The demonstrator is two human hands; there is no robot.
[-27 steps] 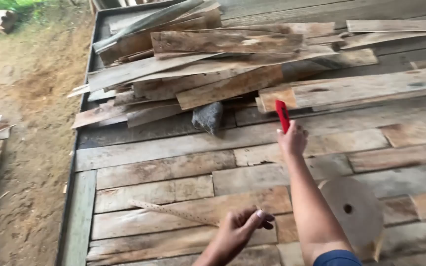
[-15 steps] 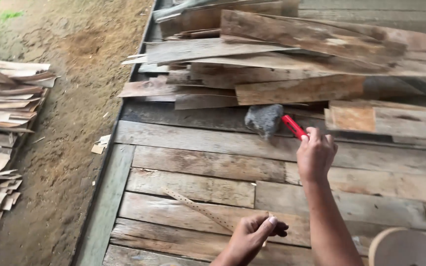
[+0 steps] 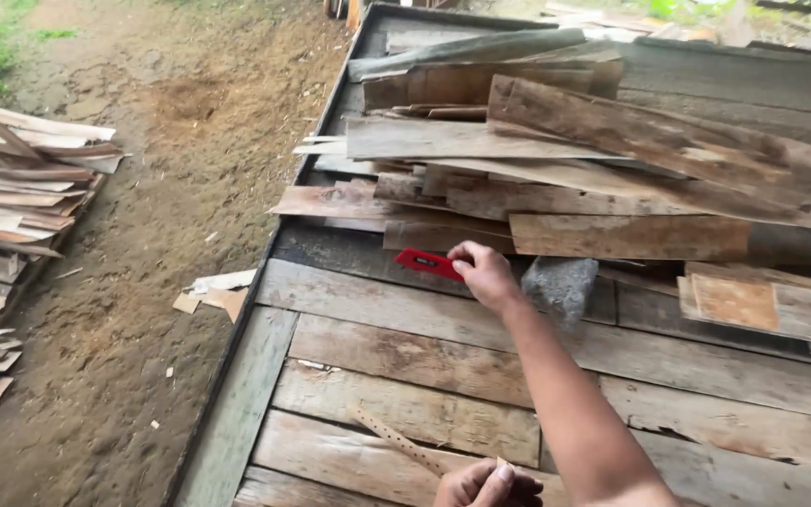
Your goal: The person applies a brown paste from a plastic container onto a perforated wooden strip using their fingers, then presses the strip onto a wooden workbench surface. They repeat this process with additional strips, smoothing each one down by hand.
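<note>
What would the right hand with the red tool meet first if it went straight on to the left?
The right hand points the red tool left, low over the platform boards. The way looks free up to the platform edge, though depth is unclear.

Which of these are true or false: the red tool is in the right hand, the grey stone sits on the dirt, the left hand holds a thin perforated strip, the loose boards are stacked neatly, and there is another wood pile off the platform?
1. The right hand holds the red tool. True.
2. The grey stone sits on the dirt. False: it rests on the plank platform, just beside the right hand.
3. The left hand holds a thin perforated strip. True.
4. The loose boards are stacked neatly. False: they lie criss-crossed in a jumble.
5. Another wood pile lies on the ground off the platform. True.
</note>
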